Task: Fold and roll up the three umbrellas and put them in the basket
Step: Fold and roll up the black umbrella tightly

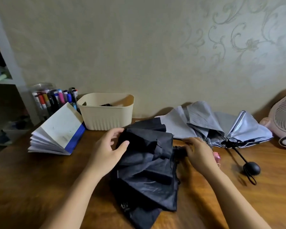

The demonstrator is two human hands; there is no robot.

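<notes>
Centre frame, on tabletop (40, 176): black umbrella (147, 166), canopy loose and unrolled. Left hand (109, 149) open, thumb and fingers resting on folds, likely gathering pleats for rolling. Right hand (198, 154) closed round black umbrella's dark end, steadying it. Grey umbrella (205, 123) right of centre, untouched. Basket (106, 118) upper left of centre, near; something dark inside, unidentifiable.

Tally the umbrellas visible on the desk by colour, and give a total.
Black fabric folding umbrella, under both hands: 1
Grey-blue fabric folding umbrella with black round handle, by the wall: 1
Total: 2 on the desk; a dark item in the cream plastic basket cannot be identified.
</notes>
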